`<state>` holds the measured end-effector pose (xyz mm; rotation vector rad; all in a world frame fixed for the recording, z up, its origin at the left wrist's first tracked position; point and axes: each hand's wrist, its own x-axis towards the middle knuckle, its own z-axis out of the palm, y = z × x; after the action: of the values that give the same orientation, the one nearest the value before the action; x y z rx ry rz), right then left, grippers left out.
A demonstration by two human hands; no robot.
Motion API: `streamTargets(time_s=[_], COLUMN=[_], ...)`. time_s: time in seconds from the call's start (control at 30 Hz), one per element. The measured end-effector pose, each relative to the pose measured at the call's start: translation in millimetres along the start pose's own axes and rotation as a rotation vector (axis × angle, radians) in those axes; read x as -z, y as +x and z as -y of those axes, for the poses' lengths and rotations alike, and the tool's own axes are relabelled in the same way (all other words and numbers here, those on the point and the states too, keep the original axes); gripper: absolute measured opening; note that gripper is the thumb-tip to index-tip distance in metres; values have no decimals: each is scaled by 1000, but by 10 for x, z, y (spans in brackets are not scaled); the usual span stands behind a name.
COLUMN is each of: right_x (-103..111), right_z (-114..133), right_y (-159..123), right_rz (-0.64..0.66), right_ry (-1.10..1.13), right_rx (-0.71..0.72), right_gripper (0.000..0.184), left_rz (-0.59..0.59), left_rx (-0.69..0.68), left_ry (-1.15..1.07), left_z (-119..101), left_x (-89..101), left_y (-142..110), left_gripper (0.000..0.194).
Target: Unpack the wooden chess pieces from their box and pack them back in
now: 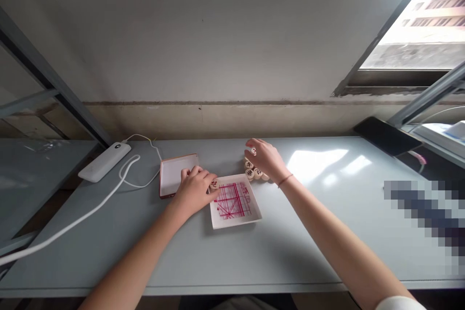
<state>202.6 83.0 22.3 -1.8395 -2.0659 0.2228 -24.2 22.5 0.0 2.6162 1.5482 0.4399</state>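
A shallow white square box [237,224] with red and dark line marks on its bottom sits on the desk. At its far left corner my left hand [196,188] is closed round a round wooden xiangqi piece [213,184] with a dark character. Beyond the box's far right corner, my right hand [268,156] pinches another xiangqi piece [253,151] between thumb and fingers. Just under that hand are several more xiangqi pieces [249,174], close together and partly covered by it. The box lid [170,185], pale inside with a reddish-brown edge, lies left of the box, partly behind my left hand.
On the left are a white power bank [105,161] and a thick white cable [98,206] running across the grey desk [290,247]. A dark phone-like slab [387,135] lies at the back right. A blurred-out patch [428,218] covers the right side. The wall [218,48] rises behind.
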Motion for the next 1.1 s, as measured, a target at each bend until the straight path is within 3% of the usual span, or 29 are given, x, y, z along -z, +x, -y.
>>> streamTargets(time_s=[0.13, 0.27, 0.47, 0.6, 0.67, 0.73, 0.8, 0.9, 1.1], right_x=[-64, -90, -66, -31, -9, -1, -16, -76, -175], right_z=[-94, -81, -120, -87, -17, 79, 179, 284, 302], right_y=[283, 385, 496, 448, 318, 113, -132, -450, -648], right_rz=[120, 209, 228, 150, 53, -23, 90, 236, 269], right_ry=[-133, -176, -190, -181, -72, 208, 525, 803, 1105], right_rx=[-165, -222, -218, -194, -148, -62, -11, 46, 31], right_gripper=[34, 34, 31, 27, 27, 29, 33, 35, 31], left_rz=[-9, 8, 36, -5, -71, -149, -215, -261, -203], left_rx=[15, 23, 7, -33, -56, -69, -79, -111, -166], left_ry=[18, 8, -20, 12, 26, 26, 8, -53, -214], left_z=[-24, -24, 25, 23, 1, -27, -58, -106, -194], left_x=[0, 19, 5, 7, 17, 24, 24, 13, 12], left_y=[-8, -15, -19, -6, 2, 7, 7, -1, -2], left_gripper=[11, 12, 33, 40, 42, 44, 46, 43, 23])
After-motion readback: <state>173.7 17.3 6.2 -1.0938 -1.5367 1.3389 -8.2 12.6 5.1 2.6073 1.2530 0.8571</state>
